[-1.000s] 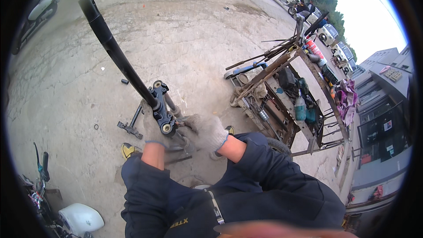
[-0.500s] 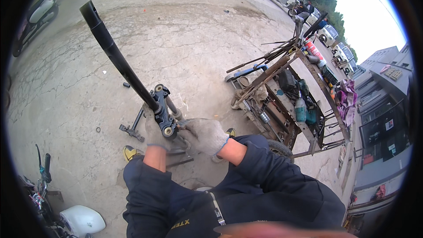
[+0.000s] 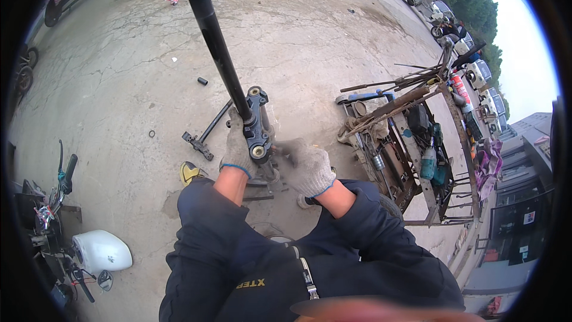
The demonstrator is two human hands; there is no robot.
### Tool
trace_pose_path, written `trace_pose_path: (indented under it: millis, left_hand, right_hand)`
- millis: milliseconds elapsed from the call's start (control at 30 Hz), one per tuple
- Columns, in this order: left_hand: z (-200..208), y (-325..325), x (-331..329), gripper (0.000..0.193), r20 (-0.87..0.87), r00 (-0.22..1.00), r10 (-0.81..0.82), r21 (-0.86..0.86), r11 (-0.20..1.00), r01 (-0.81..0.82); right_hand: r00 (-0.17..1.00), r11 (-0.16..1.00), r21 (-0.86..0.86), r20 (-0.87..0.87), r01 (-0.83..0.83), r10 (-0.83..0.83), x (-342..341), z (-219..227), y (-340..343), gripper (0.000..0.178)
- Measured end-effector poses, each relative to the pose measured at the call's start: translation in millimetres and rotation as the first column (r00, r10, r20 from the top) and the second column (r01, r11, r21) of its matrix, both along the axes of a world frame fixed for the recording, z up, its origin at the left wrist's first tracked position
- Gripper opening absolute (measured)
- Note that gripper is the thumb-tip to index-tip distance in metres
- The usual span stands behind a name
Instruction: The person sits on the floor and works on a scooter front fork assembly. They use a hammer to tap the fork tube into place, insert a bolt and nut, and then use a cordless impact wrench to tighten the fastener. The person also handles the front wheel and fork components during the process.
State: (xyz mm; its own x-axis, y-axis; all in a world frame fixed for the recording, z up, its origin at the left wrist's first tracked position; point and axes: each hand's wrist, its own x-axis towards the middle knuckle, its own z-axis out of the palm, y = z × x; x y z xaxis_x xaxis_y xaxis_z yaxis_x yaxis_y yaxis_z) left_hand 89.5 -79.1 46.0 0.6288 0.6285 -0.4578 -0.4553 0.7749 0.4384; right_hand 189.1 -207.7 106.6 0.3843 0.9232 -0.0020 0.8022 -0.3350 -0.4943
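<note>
Between my knees stands a vehicle's front fork (image 3: 259, 126), its black clamp carrying two round brass-coloured fittings. A long black tube (image 3: 214, 39) rises from the clamp toward the top of the picture, leaning left. My left hand (image 3: 239, 149), in a pale knit work glove, is wrapped round the fork just under the clamp's left side; the clamp hides part of its fingers. My right hand (image 3: 307, 168), gloved alike, is at the clamp's lower right with fingers bent together. Its fingertips are darkened and blurred, and what they hold, if anything, cannot be made out.
A metal tool cart (image 3: 411, 161) with a teal power drill (image 3: 428, 161) stands at right. On the concrete at left lie a metal bracket with a rod (image 3: 205, 134), a short black sleeve (image 3: 202, 81) and a small ring (image 3: 152, 133). Scooter parts (image 3: 101, 250) are at lower left.
The view has shifted, so the whole scene sits further right. The black tube leans less to the left. My right hand has moved slightly away from the clamp; the left keeps its grip.
</note>
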Motion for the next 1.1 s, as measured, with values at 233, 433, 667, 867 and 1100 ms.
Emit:
trace_pose_path:
  millis: [233,433,667,867,1100]
  left_hand:
    - [-10,2,0,0.070,0.052,0.999,0.002,0.008,1.000,-0.002]
    - [-12,5,2,0.064,0.019,1.000,0.010,-0.048,0.999,-0.009]
    - [-14,4,3,0.067,0.082,0.997,-0.011,0.015,1.000,0.010]
    - [-17,4,5,0.068,0.071,0.997,0.038,0.059,0.997,-0.042]
    - [-51,21,9,0.059,0.037,0.999,0.001,0.354,0.935,-0.014]
  right_hand:
    - [1.000,0.999,0.051,0.023,-0.006,0.005,-2,-5,-5,0.031]
    - [0.992,0.998,0.055,0.127,-0.032,0.025,-2,-9,0,0.032]
    - [0.991,0.950,0.299,0.124,-0.085,0.050,-1,-12,-2,0.033]
    - [0.998,0.997,0.082,0.069,-0.009,0.003,-1,-10,2,0.036]
    - [0.978,0.987,0.113,0.191,-0.111,0.088,5,-14,10,0.035]
